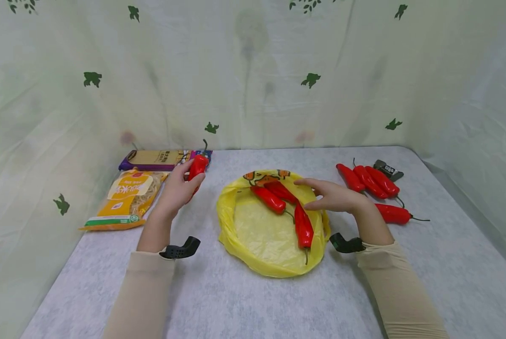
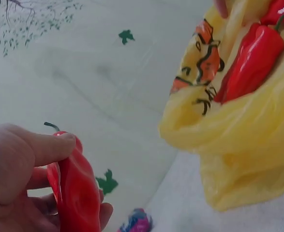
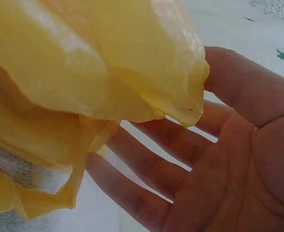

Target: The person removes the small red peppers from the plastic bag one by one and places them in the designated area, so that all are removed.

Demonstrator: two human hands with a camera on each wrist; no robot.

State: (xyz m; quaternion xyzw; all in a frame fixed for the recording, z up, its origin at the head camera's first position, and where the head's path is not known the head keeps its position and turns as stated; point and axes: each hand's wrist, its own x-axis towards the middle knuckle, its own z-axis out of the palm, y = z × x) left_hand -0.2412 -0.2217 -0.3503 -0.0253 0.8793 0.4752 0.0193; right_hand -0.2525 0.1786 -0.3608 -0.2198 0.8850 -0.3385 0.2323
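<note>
My left hand (image 1: pixel 177 190) grips a glossy red pepper (image 1: pixel 198 165) between thumb and fingers, its dark stem pointing up, left of a yellow plastic bag (image 1: pixel 255 263). The left wrist view shows the thumb lying across this pepper (image 2: pixel 81 193). The bag stands with its mouth open and its rim rolled down, with an orange and black print on the far side. Inside lie red peppers (image 1: pixel 270 198). At the bag's right rim is my right hand (image 1: pixel 335 195), fingers spread and fairly straight, touching the plastic; in the right wrist view the bag (image 3: pixel 146 58) hides the fingertips.
Several more red peppers (image 1: pixel 376 181) lie on the table at the right, beside a small black packet (image 1: pixel 387 170). A yellow-orange food packet (image 1: pixel 127 200) and a purple and tan packet (image 1: pixel 155 160) lie at the left. A pale leaf-patterned curtain (image 1: pixel 253 75) encloses the back and sides.
</note>
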